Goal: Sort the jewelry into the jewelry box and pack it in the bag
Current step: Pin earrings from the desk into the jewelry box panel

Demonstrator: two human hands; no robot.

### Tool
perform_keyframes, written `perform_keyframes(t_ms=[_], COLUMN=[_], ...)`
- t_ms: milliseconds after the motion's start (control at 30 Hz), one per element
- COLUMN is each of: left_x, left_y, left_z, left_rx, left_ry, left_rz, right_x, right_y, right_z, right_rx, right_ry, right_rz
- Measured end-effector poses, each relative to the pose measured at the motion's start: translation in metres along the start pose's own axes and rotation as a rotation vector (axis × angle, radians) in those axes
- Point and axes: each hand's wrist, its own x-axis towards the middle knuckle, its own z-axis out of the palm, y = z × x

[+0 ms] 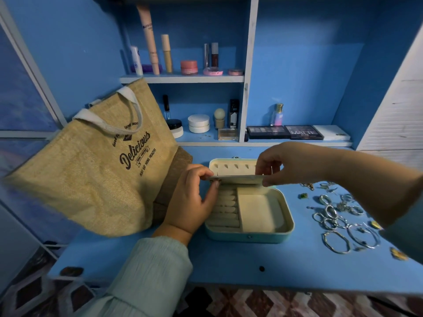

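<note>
While the jewelry box (249, 211) lies open on the bench (229, 261), its inner flap (238, 179) is pinched at each end by left hand (192, 202) and right hand (286, 163), apparently to expose compartments. Rings and bangles (341, 220) lie unsorted to the right; the jute bag (91, 161) stands left.

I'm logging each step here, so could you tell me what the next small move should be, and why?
Probably let go of the flap, which both hands pinch by its ends, and reach the right hand to the rings: the jewelry box lies open and looks empty.
</note>
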Motion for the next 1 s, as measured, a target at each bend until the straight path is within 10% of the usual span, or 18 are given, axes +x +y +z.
perform_keyframes(t_ms=[567,1000], left_x=[0.014,0.005], left_y=[0.008,0.024], left_z=[0.008,-0.001], left_rx=[-0.161,0.132], left_ry=[-0.061,-0.056], left_rz=[-0.366,-0.062], right_x=[0.009,-0.017], right_y=[0.028,0.027], right_z=[0.01,0.03], right_rx=[0.122,0.133], right_ry=[0.424,0.381], right_rz=[0.117,0.053])
